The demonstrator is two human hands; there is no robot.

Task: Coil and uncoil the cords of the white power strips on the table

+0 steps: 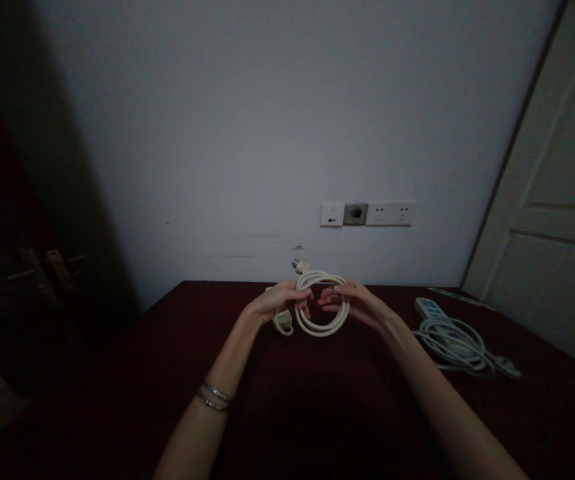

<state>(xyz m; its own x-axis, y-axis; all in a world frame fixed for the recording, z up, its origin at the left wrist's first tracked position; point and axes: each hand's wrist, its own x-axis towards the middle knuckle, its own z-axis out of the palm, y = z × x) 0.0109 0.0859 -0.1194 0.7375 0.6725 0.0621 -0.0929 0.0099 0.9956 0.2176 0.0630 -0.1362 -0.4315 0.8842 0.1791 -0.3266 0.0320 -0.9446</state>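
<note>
While left grip [282,297] is pinching cable coil [320,333] at left, right grip [361,301] is pinching opposite side, likely keeping loops together.

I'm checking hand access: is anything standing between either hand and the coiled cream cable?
Nothing visible does: the left hand and right hand hold opposite sides of the coiled cable. The power strip lies on the table off to the right, not between them.

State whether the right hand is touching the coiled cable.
Touching. The head view shows it: the right hand holds the right side of the coiled cable, its thumb lying across the strands.
</note>
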